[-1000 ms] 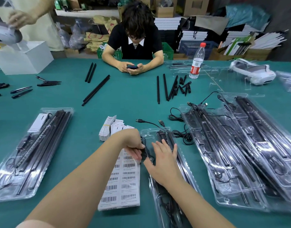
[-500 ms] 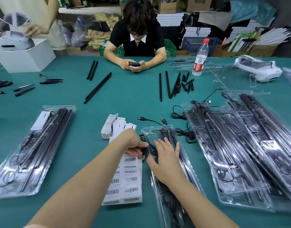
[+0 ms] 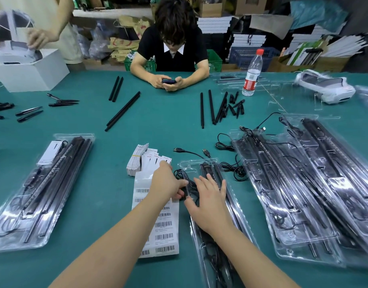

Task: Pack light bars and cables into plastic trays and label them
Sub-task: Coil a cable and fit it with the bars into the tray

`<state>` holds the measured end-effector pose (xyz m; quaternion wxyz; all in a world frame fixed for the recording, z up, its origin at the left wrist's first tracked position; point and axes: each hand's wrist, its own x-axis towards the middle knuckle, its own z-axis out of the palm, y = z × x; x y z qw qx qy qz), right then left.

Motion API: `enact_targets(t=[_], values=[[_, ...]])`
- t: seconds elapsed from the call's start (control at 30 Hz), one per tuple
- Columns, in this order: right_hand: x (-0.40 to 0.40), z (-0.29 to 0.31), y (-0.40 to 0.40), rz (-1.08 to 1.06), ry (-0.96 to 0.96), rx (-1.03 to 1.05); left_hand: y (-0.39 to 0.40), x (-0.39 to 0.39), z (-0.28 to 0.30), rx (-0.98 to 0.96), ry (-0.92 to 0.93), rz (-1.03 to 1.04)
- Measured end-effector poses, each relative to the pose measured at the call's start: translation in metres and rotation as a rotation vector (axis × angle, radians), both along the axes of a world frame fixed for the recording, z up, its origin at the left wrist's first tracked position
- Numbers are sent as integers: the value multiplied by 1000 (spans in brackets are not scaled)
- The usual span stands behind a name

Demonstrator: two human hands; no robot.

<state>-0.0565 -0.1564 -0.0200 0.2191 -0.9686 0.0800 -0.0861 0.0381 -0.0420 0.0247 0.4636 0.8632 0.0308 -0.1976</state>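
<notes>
While both forearms reach in from six o'clock, the left hand [image 3: 168, 183] curls its fingers round a bundled black cable [image 3: 189, 189] at the upper left part of the clear plastic tray [image 3: 206, 242] at the centre of the green table [image 3: 108, 204]. The right hand [image 3: 208, 202] lies just beside it at three o'clock, fingers straight and spread, pressing flat on the tray over the light bars [image 3: 210, 169] that lie lengthwise inside; its thumb tip touches the cable. At nine o'clock of this tray lies a sheet of barcode labels [image 3: 164, 231], partly under the left wrist, with a banded stack of white cards [image 3: 137, 161] at its eleven o'clock. More loose cables [image 3: 226, 142] trail at one o'clock. Filled trays [image 3: 303, 194] overlap at three o'clock, and one packed tray [image 3: 43, 190] sits at nine o'clock. Loose black bars [image 3: 122, 111] lie at twelve o'clock, near a water bottle [image 3: 251, 75] and a person holding a phone [image 3: 169, 81].
</notes>
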Motion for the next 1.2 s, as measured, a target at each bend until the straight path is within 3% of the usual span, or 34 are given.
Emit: enact_targets(t=[0.3, 0.47, 0.8, 1.07, 1.2], values=[[0, 1, 0, 4, 16, -18, -6, -16, -14, -39, -200, 102], [0, 0, 0, 4, 19, -27, -5, -17, -18, 32, -277, 22], [1, 1, 1, 3, 27, -32, -1, -13, -20, 127, -289, -87], [1, 0, 1, 6, 40, -52, 1, -7, -18, -20, -207, 73], [1, -1, 1, 1, 26, -47, -5, -4, -14, 29, -237, 87]])
